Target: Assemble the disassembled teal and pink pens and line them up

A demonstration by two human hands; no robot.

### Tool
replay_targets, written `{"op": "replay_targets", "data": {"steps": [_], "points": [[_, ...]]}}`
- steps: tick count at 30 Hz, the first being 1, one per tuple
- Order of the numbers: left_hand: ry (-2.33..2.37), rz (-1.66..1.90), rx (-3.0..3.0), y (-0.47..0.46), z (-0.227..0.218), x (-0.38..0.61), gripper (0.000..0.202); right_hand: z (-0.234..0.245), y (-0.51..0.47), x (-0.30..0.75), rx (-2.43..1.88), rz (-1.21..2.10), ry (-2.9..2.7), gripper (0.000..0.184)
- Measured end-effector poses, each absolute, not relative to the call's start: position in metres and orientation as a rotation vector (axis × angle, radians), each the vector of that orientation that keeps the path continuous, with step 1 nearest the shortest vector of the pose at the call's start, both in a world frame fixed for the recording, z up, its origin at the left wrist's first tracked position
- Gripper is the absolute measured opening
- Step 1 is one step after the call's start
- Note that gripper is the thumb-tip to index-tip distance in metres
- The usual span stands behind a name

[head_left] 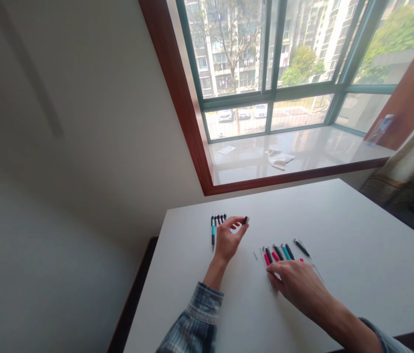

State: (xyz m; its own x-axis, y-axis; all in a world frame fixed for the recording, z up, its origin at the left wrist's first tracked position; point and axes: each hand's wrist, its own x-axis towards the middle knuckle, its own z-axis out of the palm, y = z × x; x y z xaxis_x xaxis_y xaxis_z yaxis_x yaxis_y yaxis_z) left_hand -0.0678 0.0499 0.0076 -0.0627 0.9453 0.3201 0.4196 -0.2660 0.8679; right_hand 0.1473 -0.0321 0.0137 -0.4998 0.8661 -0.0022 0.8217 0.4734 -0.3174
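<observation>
My left hand point(229, 239) is raised a little over the white table point(339, 225), its fingers pinched on a small black pen part point(245, 220). Just beyond it lies a row of assembled pens point(217, 223), teal, black and pink. My right hand point(295, 280) lies palm down on a second row of pen parts point(278, 253) in pink, black and teal, its fingertips on the nearest pieces. A thin refill and a black piece point(302, 248) lie to the right of that row.
A wide window sill point(302, 157) runs behind the table, with a crumpled cloth point(279, 159) and a paper slip point(226, 150) on it. A curtain point(408, 171) hangs at the right. The grey wall is on the left.
</observation>
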Motion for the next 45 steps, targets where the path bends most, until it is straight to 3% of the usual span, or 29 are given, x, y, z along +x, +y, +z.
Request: {"op": "replay_targets", "data": {"steps": [8, 19, 45], "points": [[1.456, 1.318, 1.692, 0.05, 0.007, -0.067, 0.019, 0.013, -0.036, 0.143, -1.502, 0.413, -2.578, 0.023], [1.454, 1.318, 1.702, 0.05, 0.006, -0.067, 0.016, 0.029, -0.034, 0.112, -1.752, 0.451, -2.538, 0.008], [1.412, 1.332, 1.665, 0.049, 0.006, -0.069, 0.019, 0.01, -0.077, 0.113, -1.623, 0.462, -2.491, 0.018]]}}
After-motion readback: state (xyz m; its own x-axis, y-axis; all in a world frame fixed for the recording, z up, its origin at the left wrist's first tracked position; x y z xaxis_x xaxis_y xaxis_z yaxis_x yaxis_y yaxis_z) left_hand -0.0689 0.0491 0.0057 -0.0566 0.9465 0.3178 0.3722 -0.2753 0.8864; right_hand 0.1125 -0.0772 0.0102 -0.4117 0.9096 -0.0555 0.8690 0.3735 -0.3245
